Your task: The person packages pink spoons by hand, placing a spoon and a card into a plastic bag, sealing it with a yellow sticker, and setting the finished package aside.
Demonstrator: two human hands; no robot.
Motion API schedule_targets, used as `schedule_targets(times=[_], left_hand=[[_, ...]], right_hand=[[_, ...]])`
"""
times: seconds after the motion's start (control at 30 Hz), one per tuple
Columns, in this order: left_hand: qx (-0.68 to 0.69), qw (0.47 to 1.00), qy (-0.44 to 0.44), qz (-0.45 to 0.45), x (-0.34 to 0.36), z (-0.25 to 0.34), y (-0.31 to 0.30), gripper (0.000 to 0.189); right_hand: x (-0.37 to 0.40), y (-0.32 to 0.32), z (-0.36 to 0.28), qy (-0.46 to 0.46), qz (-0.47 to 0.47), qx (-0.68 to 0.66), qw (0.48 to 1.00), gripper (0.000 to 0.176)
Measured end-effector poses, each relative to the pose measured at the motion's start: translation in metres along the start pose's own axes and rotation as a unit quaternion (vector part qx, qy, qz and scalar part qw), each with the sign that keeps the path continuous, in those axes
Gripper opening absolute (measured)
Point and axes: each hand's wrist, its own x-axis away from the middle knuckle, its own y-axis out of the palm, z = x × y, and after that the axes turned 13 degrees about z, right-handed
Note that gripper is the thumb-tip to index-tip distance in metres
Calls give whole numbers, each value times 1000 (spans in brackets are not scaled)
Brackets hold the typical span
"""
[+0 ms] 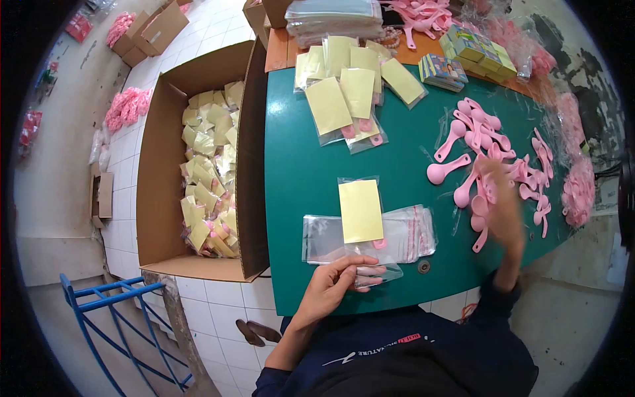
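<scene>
Clear bag point(382, 272) in left hand point(331, 288); blurred right hand point(504, 210) over pink spoons point(473, 126), its grasp unclear.

My left hand point(337, 281) sits lower centre, fingers pinched; my right hand point(504, 206), blurred, lifted mid-right

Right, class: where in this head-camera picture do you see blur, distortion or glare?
Head view: the right hand is motion-blurred over the spoons; the left hand and its bag are sharp; fisheye bows the table edge and the box, with black corners; light is even, with a faint sheen on the bag stack.
</scene>
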Motion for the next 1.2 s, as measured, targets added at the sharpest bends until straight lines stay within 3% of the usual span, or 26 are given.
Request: schedule_targets(times=[0.03, 0.07, 0.1, 0.13, 0.23, 0.37, 0.5, 0.53, 0.67, 0.87, 0.97, 1.07, 1.2], left_hand=[[-2, 1000, 5, -3, 0, 2, 0, 31], [6, 1000, 2, -25, 0, 2, -1, 31], [15, 999, -3, -47, 3, 2, -4, 32], [23, 997, -8, -70, 5, 2, -8, 33], [81, 991, -17, -101, 16, 8, -21, 37], [-156, 985, 73, 14, 11, 6, -24, 46], [-290, 939, 175, 53, 2, 0, -11, 23], [-259, 947, 166, 88, 4, 3, -5, 13], [-262, 938, 183, 132, 7, -3, 8, 10], [-217, 947, 143, 189, 6, -10, 15, 6], [-191, 950, 148, 196, 5, -15, 14, 16], [-105, 957, 115, 245, 5, -14, 23, 24], [-104, 949, 144, 260, 4, -19, 23, 25]], right_hand=[[9, 27, -50, -114, -89, -55, 988, 48], [31, 53, -70, -57, -135, -84, 986, 56], [40, 68, -84, -104, -172, -70, 977, 48], [48, 82, -90, -80, -142, -100, 982, 38], [57, 90, -92, -28, -116, -178, 977, 27], [60, 84, -91, 14, -113, -212, 971, 21], [64, 83, -89, 110, -139, -304, 936, 14], [65, 82, -88, 142, -146, -332, 921, 12], [73, 85, -92, 300, -153, -442, 832, 8], [80, 98, -100, 350, -58, -399, 846, 10], [80, 100, -101, 362, -36, -409, 837, 10], [80, 102, -102, 360, -34, -397, 844, 9], [82, 103, -100, 331, -43, -404, 852, 8]])
